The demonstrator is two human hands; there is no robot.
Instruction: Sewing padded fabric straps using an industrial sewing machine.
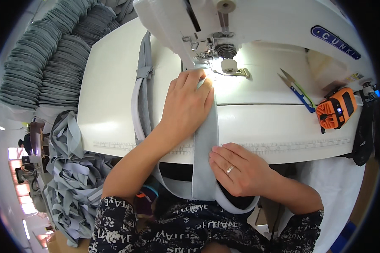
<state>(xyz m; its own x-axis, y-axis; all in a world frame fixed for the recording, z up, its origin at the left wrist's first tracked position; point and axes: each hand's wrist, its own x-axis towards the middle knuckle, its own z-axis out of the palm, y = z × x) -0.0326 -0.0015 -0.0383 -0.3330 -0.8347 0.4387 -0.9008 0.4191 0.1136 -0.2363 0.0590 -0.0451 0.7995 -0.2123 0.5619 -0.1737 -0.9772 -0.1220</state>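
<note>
**Grey strip at a sewing machine, two hands laid on**

Left hand (pixel 186 103): fingers bent over the upper end of the grey strip (pixel 205 139), beside the lit stitching area of the sewing machine (pixel 274 19). Risk: a nicked fingertip, from sliding under the needle.

Right hand (pixel 242 170): fingers extended together, tips at the strip's right edge. Risk: skewed strip, from uneven pressure.

Grip: whether either hand pinches cannot be told; left fingertips and right thumb are hidden.

Grey strip: flat on the desk (pixel 257 124), lower length over the front edge. Risk: sideways drag, from hanging weight.

Folded grey band (pixel 144 107): left, passing under the forearm. Risk: tugging, from a snag there.

Snips (pixel 299 92): right, blades parted, near an orange-and-black device (pixel 337 109). Risk: a scratch, from a wide reach.
</note>
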